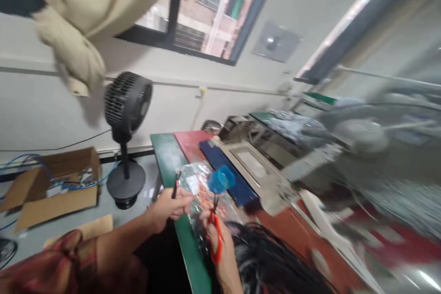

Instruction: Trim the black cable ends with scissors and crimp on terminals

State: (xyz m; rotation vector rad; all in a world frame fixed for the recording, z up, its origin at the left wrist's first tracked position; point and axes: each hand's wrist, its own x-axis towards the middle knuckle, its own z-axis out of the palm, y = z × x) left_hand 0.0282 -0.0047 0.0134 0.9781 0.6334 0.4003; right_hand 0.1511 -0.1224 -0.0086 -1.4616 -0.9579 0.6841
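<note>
My left hand (pixel 172 206) is closed on a thin black piece (pixel 176 186) that sticks up above the fingers; blur hides what kind it is. To its right my right hand (pixel 222 239) holds scissors (pixel 217 234) with orange handles, their dark blades pointing away from me. Just beyond the blades stands a translucent blue cup (pixel 217 181). Under and past both hands lies a clear plastic bag (pixel 193 174) with orange-red bits showing. A heap of glossy black cords or strips (pixel 265 255) covers the near side, against my right forearm.
A green-edged table (pixel 165 147) carries a dark blue panel (pixel 237 179) and a beige sewing-machine-like body (pixel 253 165). On the floor to the left are a black standing fan (pixel 126 105) and an open cardboard box (pixel 62 206). The right side is blurred.
</note>
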